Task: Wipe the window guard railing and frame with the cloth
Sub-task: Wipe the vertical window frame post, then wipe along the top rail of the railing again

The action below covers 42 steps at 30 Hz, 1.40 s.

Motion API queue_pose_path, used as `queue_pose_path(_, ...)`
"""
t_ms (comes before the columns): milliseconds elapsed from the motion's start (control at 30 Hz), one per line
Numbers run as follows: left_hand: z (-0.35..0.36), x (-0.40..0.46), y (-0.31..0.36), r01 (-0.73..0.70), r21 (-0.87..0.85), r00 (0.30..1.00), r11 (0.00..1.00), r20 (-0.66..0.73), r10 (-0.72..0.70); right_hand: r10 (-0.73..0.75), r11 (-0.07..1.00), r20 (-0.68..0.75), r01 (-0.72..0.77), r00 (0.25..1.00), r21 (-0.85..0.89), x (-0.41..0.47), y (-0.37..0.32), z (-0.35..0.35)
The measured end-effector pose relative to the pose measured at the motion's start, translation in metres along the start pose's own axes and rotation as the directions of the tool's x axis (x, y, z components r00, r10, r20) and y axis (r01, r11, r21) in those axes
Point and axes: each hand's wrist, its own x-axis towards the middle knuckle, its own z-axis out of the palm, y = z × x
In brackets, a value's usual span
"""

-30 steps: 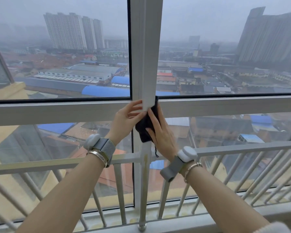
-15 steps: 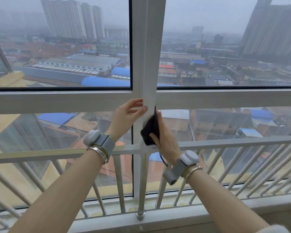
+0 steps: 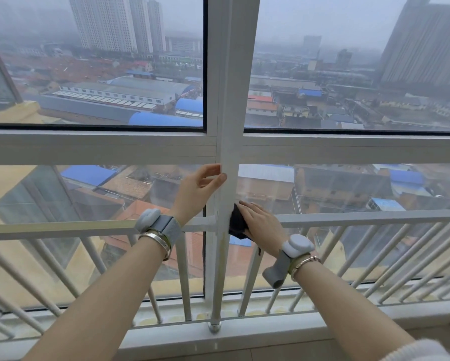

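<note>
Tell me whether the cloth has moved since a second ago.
Yes. The cloth slid down the vertical frame post, from the horizontal frame bar to the railing's top rail.

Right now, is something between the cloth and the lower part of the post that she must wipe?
Nothing visible. The right hand presses the dark cloth on the white post at the top rail; the post continues bare below it.

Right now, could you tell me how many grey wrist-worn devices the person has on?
2. One grey device sits on the left wrist, beside a silver bangle. The other grey device sits on the right wrist, next to a thin bracelet. None seems hidden.
</note>
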Motion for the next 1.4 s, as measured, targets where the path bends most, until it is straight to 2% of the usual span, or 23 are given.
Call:
queue_pose_path(100,0.002,-0.001,-0.002,0.004,0.013,1.000,1.000,-0.024,-0.003,0.188,0.975,0.039,-0.191,0.981,0.115,0.001,-0.024,0.012)
queue_pose_path(167,0.003,-0.001,-0.003,0.003,0.010,0.999,1.000,-0.037,-0.002,0.229,0.971,0.023,-0.230,0.973,0.066,-0.001,-0.032,0.021)
queue_pose_path(333,0.004,-0.004,0.002,0.000,0.022,0.999,1.000,-0.036,0.001,-0.082,0.972,0.097,0.101,0.992,-0.210,-0.018,0.014,0.000)
queue_pose_path(433,0.004,-0.008,0.006,0.003,0.052,0.999,0.999,-0.032,-0.002,-0.049,0.976,0.108,0.070,0.993,-0.205,-0.024,0.021,-0.017)
queue_pose_path(500,0.003,-0.018,0.005,-0.006,0.115,0.999,0.993,-0.050,0.011,0.013,0.994,0.014,-0.011,1.000,-0.110,-0.023,0.011,-0.032)
queue_pose_path(600,-0.009,-0.042,-0.008,0.009,0.171,0.991,0.985,-0.134,0.014,0.243,0.945,-0.075,-0.218,0.967,0.245,-0.015,-0.016,-0.061)
queue_pose_path(700,-0.026,-0.062,-0.019,0.047,0.196,0.987,0.979,-0.160,-0.015,0.411,0.791,-0.041,-0.334,0.911,0.513,-0.011,-0.043,-0.077)
queue_pose_path(800,-0.050,-0.082,-0.033,0.094,0.239,0.980,0.967,-0.195,-0.047,0.434,0.641,0.088,-0.376,0.896,0.669,-0.006,-0.077,-0.079)
queue_pose_path(867,-0.070,-0.092,-0.043,0.092,0.326,0.986,0.941,-0.164,-0.039,0.392,0.574,0.192,-0.402,0.900,0.714,0.001,-0.098,-0.073)
queue_pose_path(900,-0.074,-0.093,-0.045,0.082,0.374,0.989,0.924,-0.146,-0.029,0.356,0.594,0.194,-0.381,0.914,0.709,0.004,-0.102,-0.073)
queue_pose_path(967,-0.091,-0.094,-0.053,0.053,0.457,0.994,0.888,-0.107,-0.005,0.268,0.769,0.035,-0.236,0.963,0.594,0.015,-0.115,-0.064)
queue_pose_path(1033,-0.114,-0.094,-0.063,-0.001,0.548,0.999,0.836,-0.042,0.029,0.138,0.958,-0.136,-0.097,0.981,0.271,0.031,-0.128,-0.045)
queue_pose_path(1067,-0.125,-0.093,-0.069,-0.032,0.590,0.999,0.807,0.002,0.038,0.091,0.991,-0.171,-0.072,0.981,0.112,0.038,-0.132,-0.035)
queue_pose_path(1133,-0.149,-0.090,-0.078,-0.087,0.671,0.994,0.736,0.108,0.019,0.083,0.993,-0.152,-0.094,0.985,-0.066,0.048,-0.134,-0.011)
queue_pose_path(1200,-0.172,-0.084,-0.091,-0.153,0.739,0.979,0.656,0.202,0.002,0.168,0.976,-0.078,-0.177,0.983,-0.126,0.049,-0.139,0.014)
queue_pose_path(1267,-0.192,-0.079,-0.101,-0.201,0.772,0.967,0.603,0.254,-0.003,0.289,0.950,-0.015,-0.289,0.957,-0.123,0.048,-0.148,0.034)
queue_pose_path(1333,-0.210,-0.078,-0.109,-0.213,0.776,0.956,0.594,0.291,-0.037,0.402,0.911,-0.030,-0.403,0.915,-0.092,0.058,-0.167,0.046)
queue_pose_path(1400,-0.217,-0.079,-0.116,-0.206,0.788,0.951,0.580,0.302,-0.073,0.418,0.905,-0.054,-0.421,0.907,-0.057,0.074,-0.190,0.051)
